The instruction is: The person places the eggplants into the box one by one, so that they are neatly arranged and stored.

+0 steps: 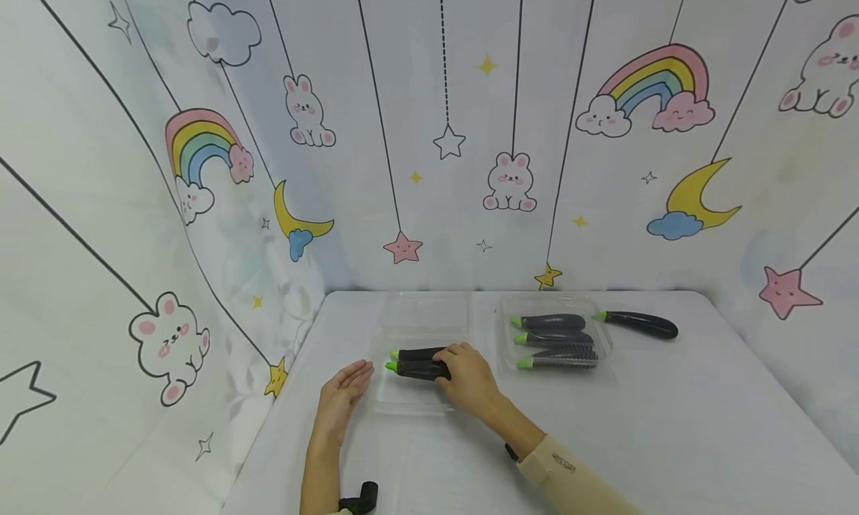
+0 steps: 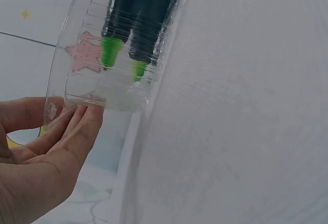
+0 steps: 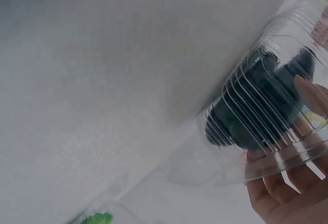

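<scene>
A clear plastic container (image 1: 411, 403) with its lid raised at the back holds two dark eggplants with bright green stem ends pointing left. My right hand (image 1: 471, 381) reaches in from the right and grips the front eggplant (image 1: 416, 370) by its rounded end. The rear eggplant (image 1: 423, 353) lies alongside, its right end partly hidden under my fingers. At the container's left side is my left hand (image 1: 341, 397), fingers extended. In the left wrist view, the fingertips of this hand (image 2: 56, 167) touch the clear wall near the green stems.
To the right stands a second clear container (image 1: 508, 351) with several eggplants inside. Beyond it, a single eggplant (image 1: 640, 324) lies on the white table (image 1: 671, 411). A patterned curtain (image 1: 456, 202) hangs close behind the table.
</scene>
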`<state>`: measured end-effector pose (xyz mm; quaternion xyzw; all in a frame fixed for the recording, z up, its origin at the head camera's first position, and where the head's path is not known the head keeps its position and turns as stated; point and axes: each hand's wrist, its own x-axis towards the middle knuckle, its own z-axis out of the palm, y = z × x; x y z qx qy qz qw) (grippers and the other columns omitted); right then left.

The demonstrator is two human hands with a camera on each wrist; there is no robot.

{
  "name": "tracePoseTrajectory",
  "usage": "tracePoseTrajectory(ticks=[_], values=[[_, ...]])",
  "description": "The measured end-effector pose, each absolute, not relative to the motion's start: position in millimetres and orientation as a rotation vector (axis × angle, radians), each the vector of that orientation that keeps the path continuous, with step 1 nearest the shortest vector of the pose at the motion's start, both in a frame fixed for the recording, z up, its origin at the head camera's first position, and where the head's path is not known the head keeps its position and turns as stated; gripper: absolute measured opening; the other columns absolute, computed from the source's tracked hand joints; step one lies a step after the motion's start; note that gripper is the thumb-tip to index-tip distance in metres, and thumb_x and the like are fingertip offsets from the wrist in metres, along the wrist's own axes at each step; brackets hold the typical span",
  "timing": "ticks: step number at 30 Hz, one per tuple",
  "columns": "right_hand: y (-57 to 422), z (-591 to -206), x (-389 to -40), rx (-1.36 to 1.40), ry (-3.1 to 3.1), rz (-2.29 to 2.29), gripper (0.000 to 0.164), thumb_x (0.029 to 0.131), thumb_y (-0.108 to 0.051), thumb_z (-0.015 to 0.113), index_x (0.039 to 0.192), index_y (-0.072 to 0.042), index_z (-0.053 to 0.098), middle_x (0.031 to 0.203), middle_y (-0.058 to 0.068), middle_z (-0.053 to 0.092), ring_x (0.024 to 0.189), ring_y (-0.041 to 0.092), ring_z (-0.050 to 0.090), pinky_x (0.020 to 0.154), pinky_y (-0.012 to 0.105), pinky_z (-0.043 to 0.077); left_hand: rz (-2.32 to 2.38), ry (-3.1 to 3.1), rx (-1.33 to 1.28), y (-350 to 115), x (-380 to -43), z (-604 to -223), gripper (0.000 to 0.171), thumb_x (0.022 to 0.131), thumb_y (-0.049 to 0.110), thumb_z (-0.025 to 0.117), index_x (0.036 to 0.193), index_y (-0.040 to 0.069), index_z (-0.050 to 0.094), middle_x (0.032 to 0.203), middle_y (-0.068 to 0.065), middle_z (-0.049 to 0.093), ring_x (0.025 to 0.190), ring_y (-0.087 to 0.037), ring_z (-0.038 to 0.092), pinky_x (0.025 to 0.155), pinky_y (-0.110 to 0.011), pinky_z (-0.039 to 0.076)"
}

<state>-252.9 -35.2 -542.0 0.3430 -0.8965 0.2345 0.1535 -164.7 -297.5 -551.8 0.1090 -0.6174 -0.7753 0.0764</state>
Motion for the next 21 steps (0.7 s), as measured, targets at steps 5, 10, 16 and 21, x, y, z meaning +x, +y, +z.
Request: tracePoseTrajectory(ticks=[5,10,16,21], values=[[-37.5,-544.2,-255.2,0.992,-2.581,0.586,0.041,0.078,-0.023,0.094,0.113,-0.013,0.077,0.113,0.005,0.075,0.107,0.026,0.068,0.091,0.041,0.058,-2.335,-1.845,0.31,-298.3,-164.0,-551.7,0.05,0.102,-0.01,0.051,0.151,-0.011,0.041,0.154,-0.029,0.047,0.145,-0.035,0.047,0.113,-0.03,0.045],[-38.9,-544.7,-256.3,0.97,-2.599,0.497,0.041,0.078,-0.028,0.094,0.112,-0.013,0.078,0.111,0.005,0.075,0.104,0.025,0.069,0.087,0.039,0.059,-2.329,-1.854,0.31,-297.7,-163.3,-551.9,0.048,0.101,-0.011,0.051,0.149,-0.011,0.044,0.153,-0.03,0.048,0.145,-0.037,0.047,0.112,-0.029,0.046],[-38.5,-544.4,-255.8,0.94,-2.639,0.46,0.042,0.077,-0.03,0.094,0.111,-0.012,0.077,0.11,0.005,0.074,0.103,0.025,0.067,0.088,0.039,0.058,-2.32,-1.855,0.304,-295.5,-163.4,-551.3,0.048,0.101,-0.013,0.051,0.148,-0.014,0.044,0.152,-0.032,0.048,0.144,-0.039,0.046,0.11,-0.029,0.047],[-37.8,-543.6,-254.9,0.926,-2.658,0.472,0.043,0.077,-0.028,0.094,0.113,-0.011,0.077,0.111,0.005,0.074,0.105,0.025,0.067,0.091,0.039,0.058,-2.303,-1.874,0.303,-294.2,-163.3,-549.7,0.048,0.101,-0.012,0.051,0.148,-0.014,0.043,0.152,-0.033,0.048,0.144,-0.04,0.046,0.11,-0.028,0.048]])
